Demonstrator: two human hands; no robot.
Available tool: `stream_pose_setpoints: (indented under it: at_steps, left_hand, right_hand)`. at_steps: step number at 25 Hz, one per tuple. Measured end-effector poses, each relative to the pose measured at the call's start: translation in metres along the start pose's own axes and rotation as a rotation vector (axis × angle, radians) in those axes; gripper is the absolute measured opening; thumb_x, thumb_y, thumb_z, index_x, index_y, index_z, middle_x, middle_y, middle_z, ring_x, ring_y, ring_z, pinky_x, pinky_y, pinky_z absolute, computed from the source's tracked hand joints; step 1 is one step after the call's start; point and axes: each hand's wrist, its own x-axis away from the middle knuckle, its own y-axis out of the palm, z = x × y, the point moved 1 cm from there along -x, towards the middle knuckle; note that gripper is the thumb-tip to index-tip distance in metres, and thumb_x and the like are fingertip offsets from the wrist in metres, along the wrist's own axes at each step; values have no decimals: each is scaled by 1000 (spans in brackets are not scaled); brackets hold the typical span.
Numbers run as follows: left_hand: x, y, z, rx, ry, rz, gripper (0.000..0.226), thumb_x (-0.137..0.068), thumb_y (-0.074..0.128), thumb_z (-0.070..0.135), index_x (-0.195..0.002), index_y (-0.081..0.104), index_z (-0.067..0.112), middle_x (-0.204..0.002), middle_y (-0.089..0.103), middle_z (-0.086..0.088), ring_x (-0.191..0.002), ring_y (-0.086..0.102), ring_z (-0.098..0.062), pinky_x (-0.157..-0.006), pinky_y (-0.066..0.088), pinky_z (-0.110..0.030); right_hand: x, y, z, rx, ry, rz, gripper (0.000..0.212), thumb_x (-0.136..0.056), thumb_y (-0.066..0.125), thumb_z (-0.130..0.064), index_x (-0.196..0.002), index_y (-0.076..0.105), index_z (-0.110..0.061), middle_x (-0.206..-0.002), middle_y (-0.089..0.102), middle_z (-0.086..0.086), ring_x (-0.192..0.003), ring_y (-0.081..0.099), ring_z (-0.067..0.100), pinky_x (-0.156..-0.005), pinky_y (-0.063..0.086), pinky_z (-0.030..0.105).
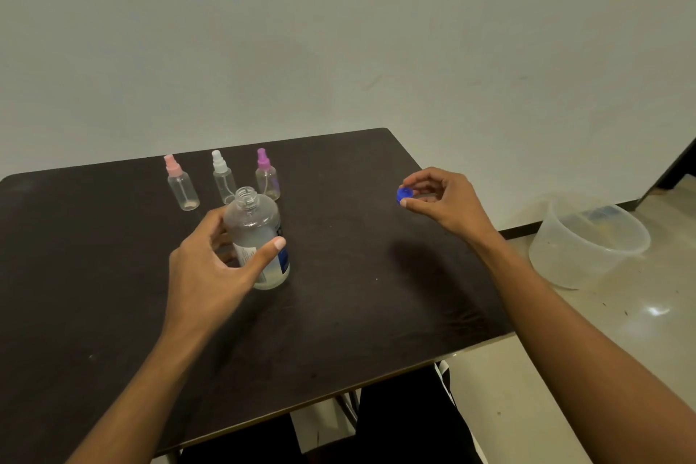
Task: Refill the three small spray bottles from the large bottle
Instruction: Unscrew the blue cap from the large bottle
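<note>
The large clear bottle (260,230) stands upright on the dark table (339,313) with its neck uncapped. My left hand (214,260) wraps around its lower body, thumb across the label. My right hand (440,200) hovers above the table's right side, pinching the small blue cap (404,194) between thumb and fingers. Behind the large bottle stand three small clear spray bottles in a row: one with a pink top (180,183), one with a white top (223,177), one with a purple top (266,175). All three carry their spray heads.
A translucent plastic tub (587,241) sits on the pale floor to the right of the table. A plain wall rises right behind the table's far edge. The table's right edge runs close under my right forearm.
</note>
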Motion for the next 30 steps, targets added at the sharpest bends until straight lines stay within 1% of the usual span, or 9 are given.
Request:
stream_pose_setpoints:
  at_steps: [7,9,12,17,19,22,24,27,30]
  left_hand:
    - [-6,24,-6,-17,-6,-35,78,-71,86,59,-138,62,28,-130,71,10,-118,70,-10,-97,61,-38]
    - [-10,33,-4,-11,-2,-63,77,-71,86,60,-137,61,29,-131,71,12,-119,69,-9,-97,61,-35]
    - [-20,51,3,20,5,-100,73,-69,86,62,-132,62,35,-125,71,19,-114,69,1,-92,59,-22]
    - [-43,90,14,47,28,-142,63,-73,91,53,-126,60,37,-116,68,28,-105,66,15,-85,53,-6]
    - [-50,108,17,59,37,-156,63,-75,92,50,-127,61,35,-117,68,25,-106,67,11,-85,55,-8]
    - [-60,131,17,41,65,-176,65,-76,92,49,-130,62,25,-125,71,12,-112,69,-4,-93,60,-23]
    - [-67,144,17,21,83,-187,66,-77,92,49,-130,63,25,-126,70,11,-113,69,-7,-95,60,-27]
    - [-75,160,16,3,91,-201,66,-77,91,50,-130,62,25,-124,68,14,-112,67,-6,-95,57,-23]
    - [-82,170,17,-10,91,-219,66,-78,90,51,-131,61,24,-126,68,11,-112,64,-6,-90,50,-14]
  right_hand:
    - [-11,4,32,91,92,-12,30,-84,89,-16,-108,72,-26,-100,74,-11,-92,73,5,-76,57,8]
    - [-14,4,41,113,113,-23,31,-83,90,-17,-108,72,-26,-98,74,-12,-89,73,4,-74,57,8]
    - [-16,4,52,125,135,-31,32,-82,91,-17,-106,72,-27,-97,74,-13,-86,73,3,-69,53,4]
    - [-16,4,61,134,158,-32,33,-83,90,-19,-107,71,-30,-97,73,-15,-86,73,2,-67,54,5]
    - [-15,4,62,134,150,-28,33,-82,90,-18,-106,70,-31,-97,73,-15,-84,73,0,-67,54,4]
    - [-14,5,63,135,142,-23,36,-81,91,-16,-100,68,-37,-95,71,-18,-84,69,-13,-66,51,1]
    - [-15,6,63,148,146,-17,38,-82,91,-17,-97,66,-42,-93,69,-21,-81,70,-10,-64,49,0]
    - [-16,8,65,169,152,-11,37,-82,90,-17,-101,66,-38,-93,68,-22,-81,71,-2,-63,49,0]
    - [-16,9,65,176,160,-7,36,-83,90,-17,-106,68,-34,-93,67,-21,-84,70,0,-63,48,-1]
